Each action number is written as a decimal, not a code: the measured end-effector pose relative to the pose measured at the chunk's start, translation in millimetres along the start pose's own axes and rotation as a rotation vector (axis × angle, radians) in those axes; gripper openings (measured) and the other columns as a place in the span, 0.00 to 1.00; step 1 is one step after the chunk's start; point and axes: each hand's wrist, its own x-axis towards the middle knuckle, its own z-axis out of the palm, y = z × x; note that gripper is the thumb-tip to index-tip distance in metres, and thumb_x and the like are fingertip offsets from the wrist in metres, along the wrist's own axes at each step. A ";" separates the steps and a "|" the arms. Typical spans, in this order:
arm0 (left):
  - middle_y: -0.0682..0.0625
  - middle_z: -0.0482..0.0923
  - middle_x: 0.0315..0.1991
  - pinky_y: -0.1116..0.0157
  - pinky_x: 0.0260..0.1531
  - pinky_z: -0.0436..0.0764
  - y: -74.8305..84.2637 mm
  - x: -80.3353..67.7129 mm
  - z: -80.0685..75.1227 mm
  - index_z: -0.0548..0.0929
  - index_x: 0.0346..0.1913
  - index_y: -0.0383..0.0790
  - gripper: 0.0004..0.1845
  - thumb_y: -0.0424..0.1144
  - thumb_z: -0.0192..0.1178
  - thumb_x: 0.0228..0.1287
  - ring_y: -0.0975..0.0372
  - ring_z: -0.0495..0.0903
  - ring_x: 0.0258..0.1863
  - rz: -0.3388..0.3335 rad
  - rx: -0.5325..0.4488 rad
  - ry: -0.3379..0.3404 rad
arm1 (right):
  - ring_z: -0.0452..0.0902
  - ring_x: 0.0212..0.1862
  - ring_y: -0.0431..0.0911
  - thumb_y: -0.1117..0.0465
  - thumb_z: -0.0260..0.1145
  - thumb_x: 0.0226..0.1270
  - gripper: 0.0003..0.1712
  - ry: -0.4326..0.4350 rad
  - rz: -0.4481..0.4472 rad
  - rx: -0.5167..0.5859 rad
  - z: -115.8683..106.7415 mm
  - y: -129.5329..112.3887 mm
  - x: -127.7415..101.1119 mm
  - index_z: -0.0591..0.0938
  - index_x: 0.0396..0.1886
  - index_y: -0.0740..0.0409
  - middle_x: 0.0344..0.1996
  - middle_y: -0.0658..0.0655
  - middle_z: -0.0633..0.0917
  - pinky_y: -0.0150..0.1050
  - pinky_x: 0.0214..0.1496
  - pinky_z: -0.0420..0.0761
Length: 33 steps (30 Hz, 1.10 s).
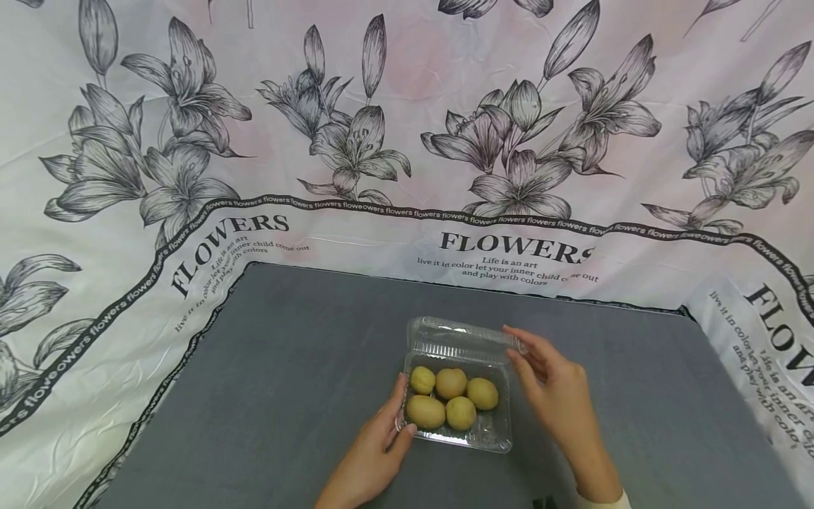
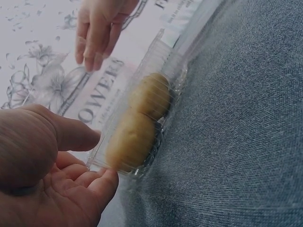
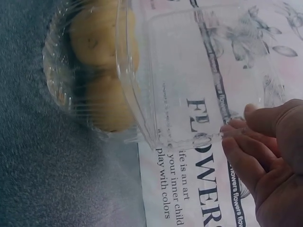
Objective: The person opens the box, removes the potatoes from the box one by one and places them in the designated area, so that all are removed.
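A: Left side of the head view first. What does the left hand (image 1: 375,452) do?

B: It lies on the grey bench (image 1: 267,396) at about 8 o'clock from the clear clamshell box (image 1: 458,431). Its grip is apart: the fingers are nearly straight, and the thumb tip and fingertips rest against the box's near left corner. The left wrist view confirms an open palm (image 2: 52,189) touching the corner without closing round it.

A: And the box itself?

B: It sits near the middle of the bench. Its tray holds five kiwifruit (image 1: 450,397), three at the far side and two nearer. The hinged lid (image 1: 461,339) stands raised at the 12 o'clock edge, its long axis running 9 to 3 o'clock, parallel to the bench's far edge.

A: The right hand?

B: The right hand (image 1: 553,385) is at 3 o'clock from the tray, and its fingers point toward 10 o'clock. It is the nearer hand to the lid. The right wrist view shows its fingertips (image 3: 239,135) at the lid's free edge with the thumb close above, apparently pinching the thin plastic, so the lid lies directly beyond the grip toward the flower-printed cloth (image 1: 407,141).
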 end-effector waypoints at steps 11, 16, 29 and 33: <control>0.41 0.47 0.85 0.64 0.79 0.49 2.0 -0.8 -0.2 0.46 0.86 0.38 0.40 0.36 0.56 0.82 0.50 0.49 0.83 -0.010 0.067 0.005 | 0.89 0.51 0.61 0.76 0.71 0.70 0.28 -0.011 -0.001 0.011 3.1 13.0 9.2 0.82 0.68 0.59 0.53 0.65 0.89 0.14 0.48 0.77; 0.40 0.46 0.85 0.72 0.76 0.48 2.5 -1.0 -0.2 0.46 0.86 0.37 0.40 0.35 0.56 0.82 0.49 0.48 0.83 -0.003 0.042 0.002 | 0.89 0.53 0.59 0.74 0.68 0.73 0.26 -0.031 0.030 0.011 6.4 19.3 12.1 0.81 0.69 0.60 0.56 0.64 0.89 0.12 0.50 0.75; 0.42 0.46 0.85 0.68 0.78 0.46 1.0 -0.6 -0.6 0.47 0.86 0.37 0.40 0.37 0.56 0.83 0.51 0.48 0.83 -0.004 0.067 -0.002 | 0.88 0.55 0.58 0.71 0.68 0.75 0.22 -0.050 0.018 0.012 12.5 34.2 19.1 0.82 0.67 0.63 0.58 0.61 0.88 0.14 0.55 0.75; 0.43 0.45 0.85 0.70 0.78 0.46 0.4 -0.2 -0.6 0.46 0.86 0.37 0.40 0.37 0.56 0.83 0.51 0.47 0.83 -0.002 0.065 -0.003 | 0.88 0.55 0.57 0.70 0.67 0.77 0.21 -0.077 0.037 0.001 12.8 36.3 22.5 0.81 0.67 0.64 0.58 0.61 0.89 0.12 0.54 0.74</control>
